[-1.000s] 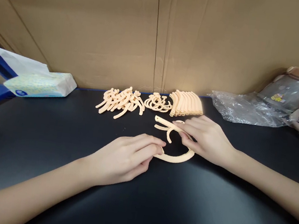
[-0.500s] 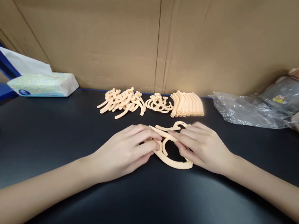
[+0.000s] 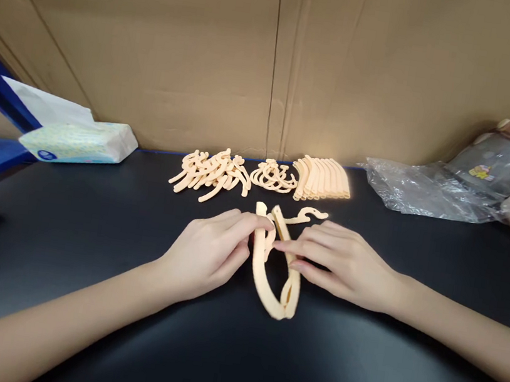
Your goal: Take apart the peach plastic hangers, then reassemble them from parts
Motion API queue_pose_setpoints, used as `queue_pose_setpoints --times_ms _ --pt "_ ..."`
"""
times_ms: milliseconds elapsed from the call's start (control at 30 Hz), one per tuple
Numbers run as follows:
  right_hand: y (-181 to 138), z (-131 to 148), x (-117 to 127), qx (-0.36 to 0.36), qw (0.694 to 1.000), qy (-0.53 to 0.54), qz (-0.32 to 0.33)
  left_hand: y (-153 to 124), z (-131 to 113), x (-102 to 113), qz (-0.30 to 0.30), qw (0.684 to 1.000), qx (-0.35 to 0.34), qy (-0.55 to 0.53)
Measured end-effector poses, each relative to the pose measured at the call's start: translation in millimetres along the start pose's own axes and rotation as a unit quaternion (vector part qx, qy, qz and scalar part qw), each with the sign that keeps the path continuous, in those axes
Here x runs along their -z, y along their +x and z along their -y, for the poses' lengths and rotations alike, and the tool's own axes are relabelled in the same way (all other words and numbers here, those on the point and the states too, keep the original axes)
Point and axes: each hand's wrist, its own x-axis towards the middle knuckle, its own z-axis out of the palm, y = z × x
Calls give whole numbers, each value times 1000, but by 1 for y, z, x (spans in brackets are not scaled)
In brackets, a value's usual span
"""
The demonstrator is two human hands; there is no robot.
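Observation:
Between my hands is a cream plastic folding hanger (image 3: 265, 287), with two long curved arms meeting at the end nearest me in a narrow V. My left hand (image 3: 215, 255) pinches the left arm near its far end, index finger over the top. Closed on the right arm is my right hand (image 3: 344, 263), its index finger pointing into the gap. A small curved piece (image 3: 270, 237) shows between the arms, partly covered by my left fingers. Just beyond lies a loose hook-shaped piece (image 3: 313, 214) on the black table.
At the back of the black table (image 3: 213, 349) lie a pile of curved hanger arms (image 3: 212, 175), a pile of hooks (image 3: 273, 176) and a row of curved bars (image 3: 324, 178). A tissue pack (image 3: 79, 141) stands left; a clear plastic bag (image 3: 421, 189) and a bottle (image 3: 496, 162) are right.
The hanger has turned, so its joined end now points towards me and its arms point away. My left fingers have shifted to the left arm's far end; the right hand has moved slightly nearer me.

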Motion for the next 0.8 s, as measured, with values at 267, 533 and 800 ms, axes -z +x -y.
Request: queue_pose_setpoints --times_ms 267,533,800 --pt "3 12 0 25 999 7 41 5 -8 8 48 965 102 -236" --pt "0 5 -1 30 999 -17 37 8 -5 2 87 953 147 -251" --pt "2 5 0 21 999 -40 25 4 -3 -2 59 973 150 -166"
